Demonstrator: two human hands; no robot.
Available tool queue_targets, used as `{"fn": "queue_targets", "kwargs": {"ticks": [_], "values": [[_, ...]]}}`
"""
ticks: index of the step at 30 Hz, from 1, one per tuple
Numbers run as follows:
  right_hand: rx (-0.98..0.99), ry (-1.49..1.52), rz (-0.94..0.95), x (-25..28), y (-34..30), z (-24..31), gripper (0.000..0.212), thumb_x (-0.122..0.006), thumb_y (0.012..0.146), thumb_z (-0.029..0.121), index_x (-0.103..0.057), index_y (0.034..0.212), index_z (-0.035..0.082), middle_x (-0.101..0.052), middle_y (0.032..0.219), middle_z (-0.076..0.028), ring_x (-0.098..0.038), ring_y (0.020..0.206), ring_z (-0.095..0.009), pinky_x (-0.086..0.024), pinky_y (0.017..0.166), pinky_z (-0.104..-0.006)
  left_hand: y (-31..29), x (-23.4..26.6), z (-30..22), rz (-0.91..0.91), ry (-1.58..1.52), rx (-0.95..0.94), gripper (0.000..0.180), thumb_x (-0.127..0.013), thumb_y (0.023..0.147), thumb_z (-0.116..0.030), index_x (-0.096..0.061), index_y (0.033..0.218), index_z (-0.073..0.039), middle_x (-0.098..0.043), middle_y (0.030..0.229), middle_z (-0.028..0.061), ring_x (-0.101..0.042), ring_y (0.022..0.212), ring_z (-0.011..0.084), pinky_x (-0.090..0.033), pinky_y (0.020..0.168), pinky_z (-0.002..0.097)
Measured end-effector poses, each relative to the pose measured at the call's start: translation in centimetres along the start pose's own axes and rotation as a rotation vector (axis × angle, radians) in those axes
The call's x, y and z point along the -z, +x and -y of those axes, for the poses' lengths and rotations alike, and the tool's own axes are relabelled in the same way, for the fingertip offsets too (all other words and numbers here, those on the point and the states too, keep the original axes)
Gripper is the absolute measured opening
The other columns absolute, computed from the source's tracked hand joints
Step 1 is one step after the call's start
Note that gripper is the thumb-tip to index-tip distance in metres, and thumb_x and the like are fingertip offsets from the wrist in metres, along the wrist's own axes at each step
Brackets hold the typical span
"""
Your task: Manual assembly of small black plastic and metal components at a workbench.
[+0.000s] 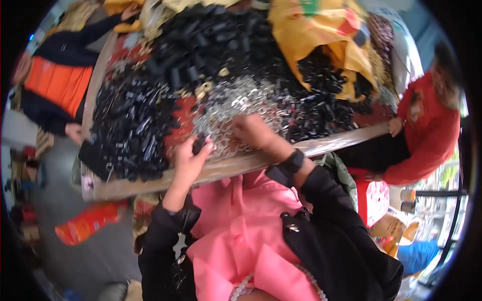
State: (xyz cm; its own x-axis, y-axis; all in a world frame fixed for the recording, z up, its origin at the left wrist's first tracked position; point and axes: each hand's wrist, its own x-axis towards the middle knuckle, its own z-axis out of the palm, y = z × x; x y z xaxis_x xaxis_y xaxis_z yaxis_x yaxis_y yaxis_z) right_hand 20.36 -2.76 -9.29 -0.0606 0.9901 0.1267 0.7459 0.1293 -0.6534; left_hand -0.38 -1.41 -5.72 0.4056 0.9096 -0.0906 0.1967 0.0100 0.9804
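Pinching 1 black piece [199, 146] in left hand [188, 158] at bench [135, 188]'s near edge, beside bare red surface [183, 123]; curling right hand [255, 132] over silver pieces [218, 120], with hold too blurred to tell.

The place looks like a workshop: black tubular parts [211, 35] and silver metal pieces [246, 98] lie heaped in bulk on a wood-edged table [135, 188]. A yellow sack [311, 30] opens at the table's far right; a person in orange [57, 80] is left of the table, a person in red [432, 125] right of it.
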Motion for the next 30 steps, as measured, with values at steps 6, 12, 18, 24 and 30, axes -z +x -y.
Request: {"fn": "queue_targets", "kwargs": {"ticks": [6, 12, 18, 24, 30], "values": [[-0.176, 0.510, 0.144, 1.1, -0.7, 1.1, 0.011, -0.055, 0.073, 0.005, -0.051, 0.082, 0.000, -0.057, 0.065, -0.007, -0.055, 0.057, -0.014, -0.044, 0.052, -0.0257, 0.1, 0.4, 1.0, 0.082, -0.218, 0.043, 0.011, -0.060, 0.078, -0.010, -0.056, 0.085, -0.003, -0.054, 0.066, -0.0037, -0.048, 0.057, 0.0031, -0.039, 0.052, 0.0182], [-0.274, 1.017, 0.236, 1.7, -1.7, 2.5, 0.016, -0.051, 0.080, 0.002, -0.048, 0.095, 0.002, -0.056, 0.076, -0.001, -0.051, 0.065, -0.006, -0.041, 0.055, -0.0182, -0.1, -0.1, 0.3, 0.109, -0.245, 0.059, 0.011, -0.061, 0.078, -0.011, -0.056, 0.084, -0.004, -0.053, 0.067, -0.0038, -0.047, 0.057, 0.0030, -0.039, 0.052, 0.0185], [-0.243, 1.169, 0.213, 1.9, -2.8, 4.1, 0.019, -0.053, 0.080, 0.003, -0.046, 0.098, 0.002, -0.055, 0.077, -0.002, -0.051, 0.066, -0.006, -0.042, 0.058, -0.0183, -0.5, -1.7, -0.5, 0.131, -0.092, -0.084, 0.009, -0.061, 0.078, -0.010, -0.056, 0.083, -0.004, -0.054, 0.067, -0.0034, -0.047, 0.058, 0.0039, -0.040, 0.053, 0.0186], [-0.182, 1.177, 0.213, 1.7, -3.8, 4.7, 0.019, -0.054, 0.081, 0.006, -0.047, 0.099, 0.002, -0.055, 0.079, -0.001, -0.051, 0.067, -0.006, -0.042, 0.058, -0.0183, -1.0, -2.5, -0.3, 0.056, 0.045, -0.328, 0.009, -0.061, 0.078, -0.010, -0.056, 0.083, -0.004, -0.054, 0.066, -0.0037, -0.047, 0.058, 0.0033, -0.039, 0.054, 0.0186], [-0.182, 1.181, 0.197, 2.1, -4.6, 5.2, 0.012, -0.055, 0.082, 0.008, -0.052, 0.092, 0.002, -0.057, 0.079, -0.001, -0.052, 0.066, -0.006, -0.042, 0.056, -0.0178, -1.8, -3.0, -0.9, 0.061, -0.077, -0.197, 0.008, -0.060, 0.078, -0.010, -0.057, 0.083, -0.005, -0.052, 0.063, -0.0039, -0.045, 0.057, 0.0028, -0.037, 0.052, 0.0184]]}}
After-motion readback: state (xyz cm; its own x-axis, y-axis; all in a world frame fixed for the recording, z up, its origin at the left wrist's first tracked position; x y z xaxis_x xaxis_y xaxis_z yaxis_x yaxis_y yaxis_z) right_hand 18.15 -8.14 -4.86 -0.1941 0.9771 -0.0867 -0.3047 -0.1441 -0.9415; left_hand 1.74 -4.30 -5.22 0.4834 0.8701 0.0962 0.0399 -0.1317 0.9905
